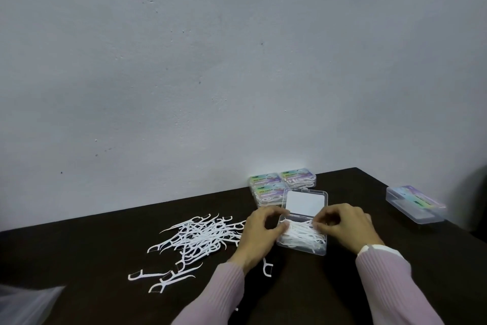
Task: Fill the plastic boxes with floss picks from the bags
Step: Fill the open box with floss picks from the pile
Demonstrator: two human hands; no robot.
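Clear plastic open box (pixel 303 240) lies on the dark table (pixel 342 182), both hands at the floss picks inside it.

Left hand (pixel 259 235), on the box's left edge, curls its fingers and pinches picks in the tray; right hand (pixel 342 227), at the box's right edge, pinches them likewise. Left of the box spreads the loose pile of floss picks (pixel 200 235). Behind the box stand filled boxes (pixel 282 185); right of it, well apart, another closed box (pixel 415 203). Far left of the box, a plastic bag (pixel 23 303).
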